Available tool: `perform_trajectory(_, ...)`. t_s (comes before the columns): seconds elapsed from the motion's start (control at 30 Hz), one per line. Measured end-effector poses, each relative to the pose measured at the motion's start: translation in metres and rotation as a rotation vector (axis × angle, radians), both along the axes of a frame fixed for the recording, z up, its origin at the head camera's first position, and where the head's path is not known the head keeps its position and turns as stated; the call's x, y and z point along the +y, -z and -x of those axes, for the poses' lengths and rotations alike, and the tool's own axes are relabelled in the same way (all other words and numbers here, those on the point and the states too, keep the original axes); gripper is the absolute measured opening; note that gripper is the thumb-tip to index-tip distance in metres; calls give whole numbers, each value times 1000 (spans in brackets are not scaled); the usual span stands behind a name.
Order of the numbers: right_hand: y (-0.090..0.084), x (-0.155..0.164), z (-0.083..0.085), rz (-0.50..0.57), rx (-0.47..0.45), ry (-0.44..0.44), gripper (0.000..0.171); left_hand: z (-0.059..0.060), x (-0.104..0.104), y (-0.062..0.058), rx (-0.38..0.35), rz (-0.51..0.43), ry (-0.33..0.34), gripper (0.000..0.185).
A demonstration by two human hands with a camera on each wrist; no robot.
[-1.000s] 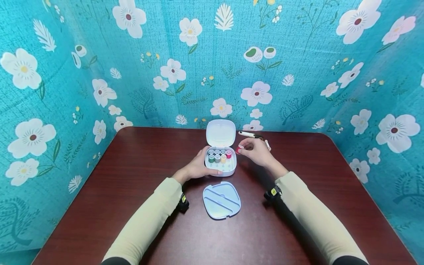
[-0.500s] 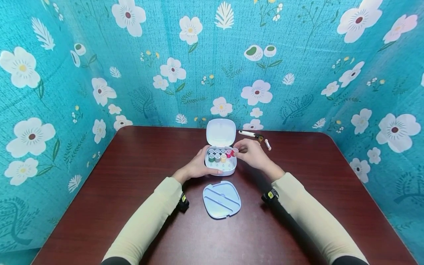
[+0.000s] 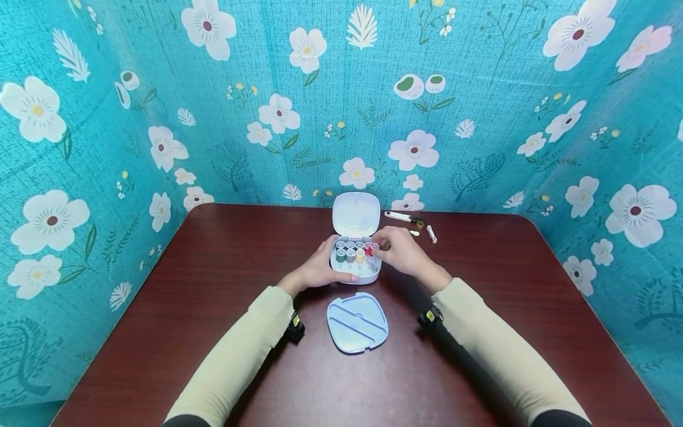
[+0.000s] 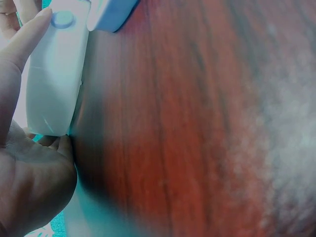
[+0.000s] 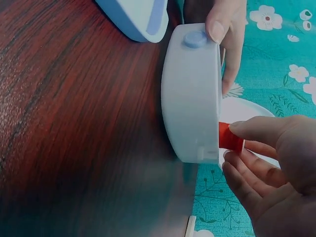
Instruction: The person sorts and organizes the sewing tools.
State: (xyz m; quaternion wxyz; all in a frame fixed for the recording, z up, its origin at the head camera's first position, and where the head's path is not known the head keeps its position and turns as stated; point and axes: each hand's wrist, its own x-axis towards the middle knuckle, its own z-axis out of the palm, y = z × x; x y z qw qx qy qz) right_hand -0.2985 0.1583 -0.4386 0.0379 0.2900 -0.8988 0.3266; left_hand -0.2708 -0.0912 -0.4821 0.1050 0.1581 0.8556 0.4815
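Head view shows a dark red-brown table (image 3: 213, 308) walled by teal flowered cloth (image 3: 160, 89). At about 9 o'clock of the small white sewing box (image 3: 354, 268), the left hand (image 3: 317, 270) cups the box's left side, thumb along the front wall, fingers curled round it; the left wrist view shows the thumb tip beside a round blue clasp button (image 4: 62, 19) on the box's pale wall. The box sits near the table's middle, toward the far edge, its hinged lid (image 3: 356, 213) standing upright at 12 o'clock. Inside, thread spools stand upright in rows: clear-topped ones at the back, then green, grey-green and yellow. At 6 o'clock of the box lies a pale blue tray insert (image 3: 357, 322) with two slanted ridges. At 3 o'clock the right hand (image 3: 402, 252) pinches a red spool (image 5: 229, 137) between thumb and fingers, right at the box's right rear corner; in the right wrist view the spool pokes just above the rim. Whether it is seated cannot be made out. At 1 o'clock lie a white-handled tool (image 3: 401, 217) and small white pieces (image 3: 431, 233), too small to identify. Both wrist views are blurred and crop the box.
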Motion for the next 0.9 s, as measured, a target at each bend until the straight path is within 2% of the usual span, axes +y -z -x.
perform_trajectory(0.27,1,-7,2,-60,51,-25,17,0,0,-2,0,-22,8,109)
perform_trajectory(0.53,1,-13,1,-142,65,-37,18,-2,0,-2,3,-16,5,109)
perform_trajectory(0.9,0,-17,0,-200,69,-41,18,0,0,-1,-1,-25,11,109)
